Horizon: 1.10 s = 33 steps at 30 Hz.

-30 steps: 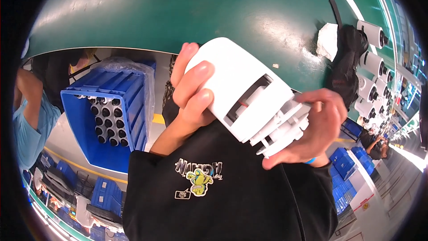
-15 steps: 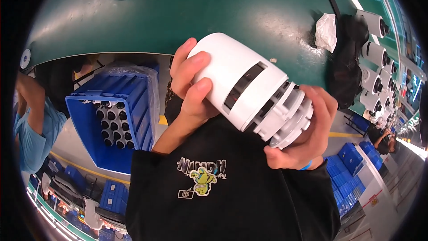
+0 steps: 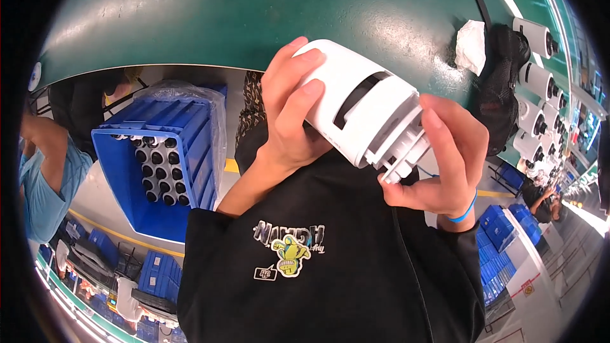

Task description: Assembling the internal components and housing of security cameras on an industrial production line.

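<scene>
In front of my chest I hold a white cylindrical housing [image 3: 381, 113], tilted so that its open end points down to the right. My left hand [image 3: 289, 105] is wrapped round the closed end, fingers on top. A dark rectangular slot is cut through the housing wall. Out of the open end sticks a white ribbed plastic insert [image 3: 405, 157], partly inside the housing. My right hand [image 3: 454, 155] is closed on it, with the thumb at its lower edge and the fingertips at the upper side by the rim. The insert's inner portion is hidden.
A green table [image 3: 254, 13] lies beyond my hands. At its right are a crumpled white bag [image 3: 471, 47], a black mesh bag [image 3: 497, 108] and several white cylindrical units [image 3: 537, 79]. A blue crate [image 3: 136, 209] holding several black-ended cylinders stands left. A person in blue [image 3: 60, 171] is at far left.
The insert sits deeper in the housing, with less of it sticking out. Both hands and the housing have shifted slightly right, and my right fingers have moved up to the rim.
</scene>
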Tool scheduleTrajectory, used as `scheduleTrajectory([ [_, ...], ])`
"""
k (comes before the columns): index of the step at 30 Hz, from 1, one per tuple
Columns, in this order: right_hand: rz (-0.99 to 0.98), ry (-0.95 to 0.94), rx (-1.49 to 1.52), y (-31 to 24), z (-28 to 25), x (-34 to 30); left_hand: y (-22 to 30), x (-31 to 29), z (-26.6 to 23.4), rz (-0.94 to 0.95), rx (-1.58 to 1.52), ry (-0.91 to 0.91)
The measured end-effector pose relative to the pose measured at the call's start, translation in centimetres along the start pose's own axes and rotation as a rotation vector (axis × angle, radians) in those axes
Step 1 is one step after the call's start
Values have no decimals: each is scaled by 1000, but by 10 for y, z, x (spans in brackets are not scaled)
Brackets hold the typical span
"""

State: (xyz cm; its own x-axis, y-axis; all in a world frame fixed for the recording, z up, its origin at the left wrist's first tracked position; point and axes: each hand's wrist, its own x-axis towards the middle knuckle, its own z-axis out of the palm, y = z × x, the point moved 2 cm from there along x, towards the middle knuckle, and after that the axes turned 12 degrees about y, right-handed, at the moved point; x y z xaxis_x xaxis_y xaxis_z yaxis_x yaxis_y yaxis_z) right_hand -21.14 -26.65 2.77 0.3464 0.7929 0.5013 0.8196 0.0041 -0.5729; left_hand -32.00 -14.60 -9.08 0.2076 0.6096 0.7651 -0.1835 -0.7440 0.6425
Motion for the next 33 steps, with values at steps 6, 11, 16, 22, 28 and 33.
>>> scheduleTrajectory([
  [6, -110, -172, -113, 6, -5, 4, 6, 0, -3, -51, 45, 13],
  [11, -30, -182, -161, 3, -9, 17, 4, 6, -1, -83, 3, -73],
  [16, 48, -135, -82, 9, -6, 18, 1, 9, 4, -73, 51, -83],
  [22, 95, -226, -62, 13, -14, 26, 0, 9, 2, -157, -82, -129],
  [28, 86, -164, -143, 15, -7, 23, 0, 7, 5, -191, -68, -54],
  [33, 120, -174, -189, 10, -9, 31, -4, 15, 2, -224, -116, -106],
])
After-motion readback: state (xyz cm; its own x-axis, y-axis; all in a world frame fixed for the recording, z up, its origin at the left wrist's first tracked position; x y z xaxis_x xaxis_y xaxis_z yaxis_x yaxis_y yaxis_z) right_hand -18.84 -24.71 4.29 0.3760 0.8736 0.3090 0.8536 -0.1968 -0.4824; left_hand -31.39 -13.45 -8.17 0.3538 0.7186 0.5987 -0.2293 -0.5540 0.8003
